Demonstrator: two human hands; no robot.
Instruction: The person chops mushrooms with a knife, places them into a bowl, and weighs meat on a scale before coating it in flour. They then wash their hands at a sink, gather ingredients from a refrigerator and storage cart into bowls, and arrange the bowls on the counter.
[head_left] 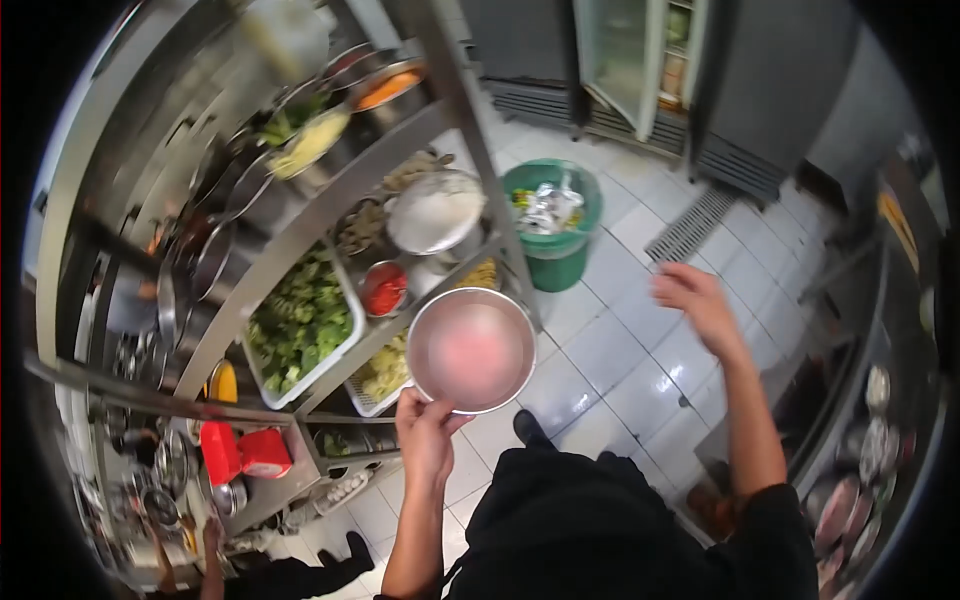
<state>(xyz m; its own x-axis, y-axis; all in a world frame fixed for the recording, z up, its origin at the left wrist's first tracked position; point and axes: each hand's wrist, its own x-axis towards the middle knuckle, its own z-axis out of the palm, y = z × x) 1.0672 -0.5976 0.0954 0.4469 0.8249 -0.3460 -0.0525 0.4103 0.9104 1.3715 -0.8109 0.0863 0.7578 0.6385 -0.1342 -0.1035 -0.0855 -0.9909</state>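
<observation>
My left hand point(427, 440) grips the near rim of a round metal bowl point(428, 372), thumb over the edge. A pale pink mass point(474, 345) lies in the bowl, too blurred to name. My right hand point(698, 308) is raised over the tiled floor on the right, away from the bowl. Its fingers are loosely bent and slightly blurred, with nothing visible in them. Beside the bowl, on the metal rack point(400, 145), are a white basket of green leafy vegetables point(305, 320), a small bowl of chopped red food point(384, 289) and a pot of white powder point(437, 212).
A green bin point(555, 262) with foil and scraps stands beyond the bowl. A floor drain point(692, 222) runs towards grey fridges, one with its glass door point(615, 55) ajar. A red scale-like object point(245, 452) sits lower left, near another person's arms point(212, 555). Dishes point(845, 510) line the right counter.
</observation>
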